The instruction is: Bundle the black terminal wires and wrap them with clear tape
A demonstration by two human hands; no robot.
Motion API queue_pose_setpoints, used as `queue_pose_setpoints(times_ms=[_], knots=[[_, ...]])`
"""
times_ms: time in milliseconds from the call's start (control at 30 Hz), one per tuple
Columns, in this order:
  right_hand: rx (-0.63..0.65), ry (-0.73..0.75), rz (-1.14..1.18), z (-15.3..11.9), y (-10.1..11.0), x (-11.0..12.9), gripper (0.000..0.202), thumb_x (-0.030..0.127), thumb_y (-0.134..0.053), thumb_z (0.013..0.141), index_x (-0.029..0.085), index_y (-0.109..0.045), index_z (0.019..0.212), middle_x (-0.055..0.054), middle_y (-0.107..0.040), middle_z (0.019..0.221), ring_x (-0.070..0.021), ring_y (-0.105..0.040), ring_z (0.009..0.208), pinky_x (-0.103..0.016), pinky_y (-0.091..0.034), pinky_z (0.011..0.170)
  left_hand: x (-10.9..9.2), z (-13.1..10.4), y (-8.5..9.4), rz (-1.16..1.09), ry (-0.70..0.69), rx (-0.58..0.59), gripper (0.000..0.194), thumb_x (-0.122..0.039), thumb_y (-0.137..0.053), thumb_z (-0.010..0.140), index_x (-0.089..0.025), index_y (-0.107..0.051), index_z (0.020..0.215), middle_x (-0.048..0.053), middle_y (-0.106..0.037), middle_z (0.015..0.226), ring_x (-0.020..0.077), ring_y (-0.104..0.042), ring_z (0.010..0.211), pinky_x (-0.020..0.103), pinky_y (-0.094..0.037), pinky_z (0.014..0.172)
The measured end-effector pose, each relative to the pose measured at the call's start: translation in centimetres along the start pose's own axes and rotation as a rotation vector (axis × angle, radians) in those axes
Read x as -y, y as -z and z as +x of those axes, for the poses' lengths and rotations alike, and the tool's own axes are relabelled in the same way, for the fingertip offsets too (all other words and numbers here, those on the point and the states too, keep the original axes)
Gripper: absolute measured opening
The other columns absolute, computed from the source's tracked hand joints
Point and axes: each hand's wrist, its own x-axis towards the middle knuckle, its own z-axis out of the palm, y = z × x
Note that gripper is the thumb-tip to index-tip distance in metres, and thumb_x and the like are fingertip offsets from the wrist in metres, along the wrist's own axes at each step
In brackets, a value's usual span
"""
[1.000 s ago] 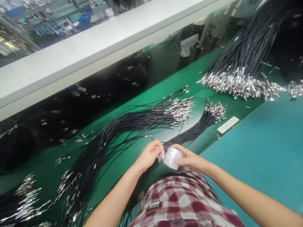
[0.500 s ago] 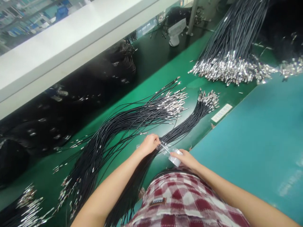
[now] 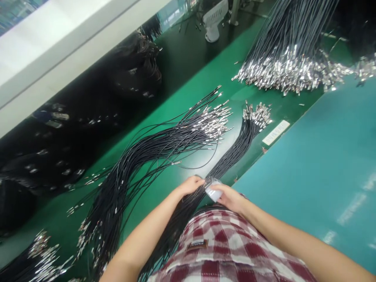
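A bundle of thin black cables point(image 3: 230, 154) with silvery metal ends runs from the green bench top down toward my body. My left hand point(image 3: 190, 185) is closed at the near part of this bundle, fingertips pinched against its side. In my right hand point(image 3: 230, 198) is a whitish, translucent roll of clear tape point(image 3: 214, 190), gripped between thumb and fingers and held against the bundle. The two hands nearly meet there. Whether a strip of tape lies between them is too small to tell. Left of the bundle spreads a larger, looser pile of black cables point(image 3: 152, 143).
A big heap of cables point(image 3: 289, 72) lies at the back right. A white label point(image 3: 276, 132) sits by the edge of the blue-green surface point(image 3: 308, 168). A white shelf edge point(image 3: 73, 47) crosses the upper left, above dark cable heaps. A white fan-like object point(image 3: 214, 19) stands behind.
The roll of tape has moved left, up against the bundle. The strip stretched between both hands no longer shows. My left hand has shifted slightly right and down; the view has tilted a little.
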Motion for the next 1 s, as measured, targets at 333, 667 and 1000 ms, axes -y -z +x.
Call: queue_pose_setpoints(times_ms=[333, 667, 1000], knots=[[0.250, 0.072, 0.007, -1.4, 1.6, -0.1, 0.051, 0.016, -0.078, 0.053, 0.020, -0.061, 0.101, -0.001, -0.070, 0.095, -0.0181, -0.065, 0.082, -0.028, -0.051, 0.078, -0.1, -1.2, -0.2, -0.244, 0.023, 0.058, 0.064, -0.078, -0.055, 0.071, -0.015, -0.062, 0.076, -0.005, -0.046, 0.058, 0.0094, -0.035, 0.053, 0.024, -0.027, 0.053], [0.227, 0.176, -0.345, -4.6, 2.6, 1.1, 0.046, 0.030, -0.087, 0.056, 0.017, -0.063, 0.093, -0.002, -0.068, 0.083, -0.0172, -0.061, 0.075, -0.026, -0.047, 0.066, -2.6, -3.9, 1.1, -0.584, 0.181, 0.161, 0.055, -0.066, -0.076, 0.066, -0.013, -0.062, 0.074, -0.005, -0.051, 0.055, 0.0057, -0.035, 0.045, 0.022, -0.025, 0.044], [0.251, 0.370, -0.468, -1.3, 2.6, 1.7, 0.061, 0.032, -0.090, 0.049, 0.015, -0.064, 0.101, -0.004, -0.069, 0.093, -0.0244, -0.063, 0.092, -0.037, -0.051, 0.089, -3.8, -5.2, -0.2, -0.921, 0.359, 0.286, 0.030, -0.037, -0.069, 0.086, -0.008, -0.068, 0.093, 0.009, -0.072, 0.076, 0.0154, -0.066, 0.062, 0.026, -0.054, 0.060]])
